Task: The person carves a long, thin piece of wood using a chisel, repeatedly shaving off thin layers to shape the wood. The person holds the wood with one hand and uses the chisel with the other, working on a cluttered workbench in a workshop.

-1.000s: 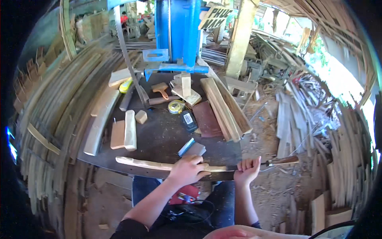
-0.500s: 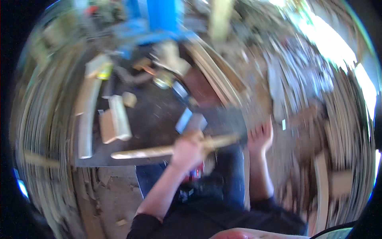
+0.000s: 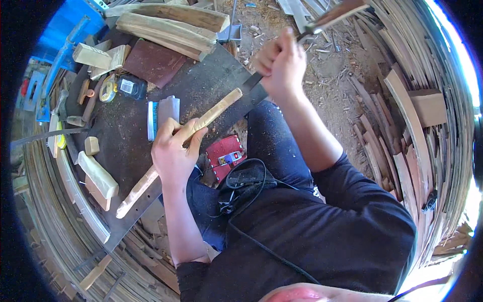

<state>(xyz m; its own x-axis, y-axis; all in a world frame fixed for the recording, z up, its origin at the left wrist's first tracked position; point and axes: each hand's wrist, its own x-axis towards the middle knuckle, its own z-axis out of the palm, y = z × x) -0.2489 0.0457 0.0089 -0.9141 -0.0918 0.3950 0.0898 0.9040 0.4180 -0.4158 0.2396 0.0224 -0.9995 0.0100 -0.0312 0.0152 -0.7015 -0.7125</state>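
Observation:
My left hand (image 3: 173,148) is wrapped round the middle of a long, pale, rough-cut wooden stick (image 3: 219,108). The stick slants over the near edge of the dark tabletop (image 3: 201,75), its far end up to the right. At upper right, my raised right hand (image 3: 284,65) is closed round the dark handle of a knife-like tool (image 3: 337,19). The broad brownish blade points away to the upper right, with a bright edge; its exact kind is hard to tell. The butt of the handle comes close to the stick's far end. A grey-and-blue block (image 3: 163,117) lies beyond my left hand.
Long timber pieces (image 3: 171,30) lie at the table's far side, near a dark red sheet (image 3: 153,63). A tape measure (image 3: 107,89), a saw blade (image 3: 50,135) and wood offcuts (image 3: 98,173) sit at left. Stacked boards (image 3: 417,146) line the right. A cable (image 3: 264,246) crosses my shirt.
The view has swung to the right. My right hand, formerly low beside the table, is now raised with the knife-like tool plainly visible. The stick, nearly level before, now slants in my left hand.

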